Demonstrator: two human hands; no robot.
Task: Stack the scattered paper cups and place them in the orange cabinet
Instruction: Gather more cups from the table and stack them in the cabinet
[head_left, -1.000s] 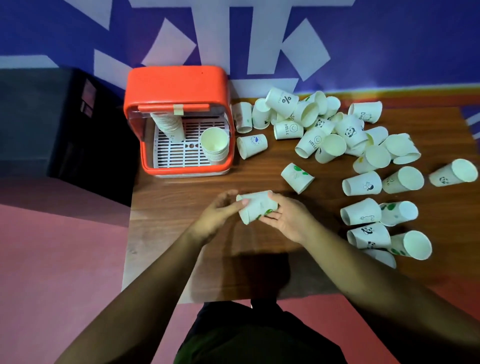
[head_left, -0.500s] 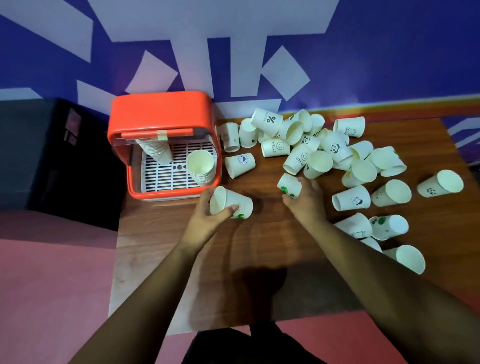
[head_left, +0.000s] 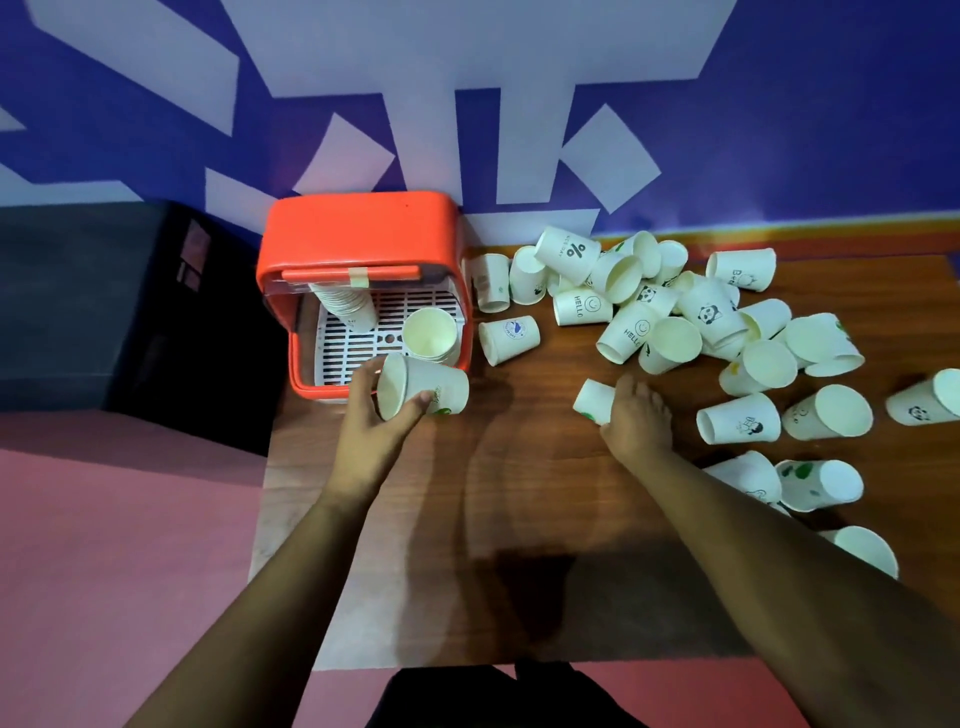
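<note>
Left hand (head_left: 382, 415) has its grip wrapped around white paper cups lying sideways (head_left: 423, 387), mid-frame, at the open orange plastic cabinet (head_left: 358, 234). Right hand (head_left: 636, 415) closes on another white paper cup (head_left: 592, 399) on the brown wooden desk (head_left: 519, 519). Squeezing hard could crush them.

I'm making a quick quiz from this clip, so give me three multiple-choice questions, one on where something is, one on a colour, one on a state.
1. Where is the left hand with its white paper cup stack?
A. at the open front of the orange plastic cabinet
B. at the table's right edge
C. over the floor

2. What colour is the wall?
A. green
B. blue with white shapes
C. yellow

3. How does the cup with green spots under the right hand lie?
A. upright
B. on its side
C. crushed flat

Answers: A, the held stack overlaps the cabinet's front lip; B, blue with white patches; B, its side rests on the brown wooden table.
</note>
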